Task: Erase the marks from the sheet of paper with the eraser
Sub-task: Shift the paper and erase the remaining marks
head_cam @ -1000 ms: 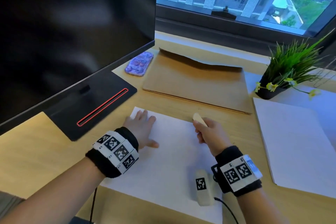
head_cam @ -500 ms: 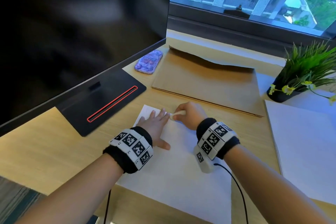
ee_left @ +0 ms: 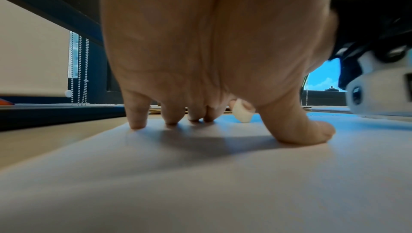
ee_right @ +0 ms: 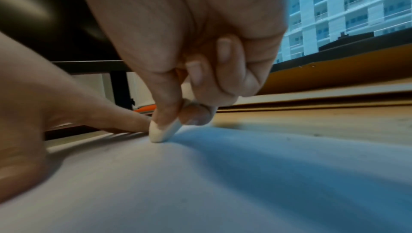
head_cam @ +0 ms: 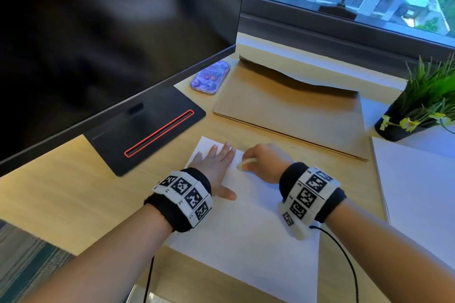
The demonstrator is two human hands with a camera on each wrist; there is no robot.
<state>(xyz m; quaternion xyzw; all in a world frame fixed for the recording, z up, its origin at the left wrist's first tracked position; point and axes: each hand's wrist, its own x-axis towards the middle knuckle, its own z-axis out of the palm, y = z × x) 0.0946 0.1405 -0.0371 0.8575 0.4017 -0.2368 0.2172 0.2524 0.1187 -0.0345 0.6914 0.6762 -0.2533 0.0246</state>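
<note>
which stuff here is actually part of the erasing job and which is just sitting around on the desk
In use:
eraser, pinched in the right hand
sheet of paper, pressed flat by the left hand

Lying about:
monitor
phone
cardboard folder
potted plant
paper stack

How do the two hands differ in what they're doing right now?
The left hand lies spread, fingertips and thumb pressing on the sheet of paper; the right hand is curled, pinching the eraser. The left hand holds nothing; the right hand tilts the eraser tip down onto the sheet. Both are over the sheet's far end.
</note>
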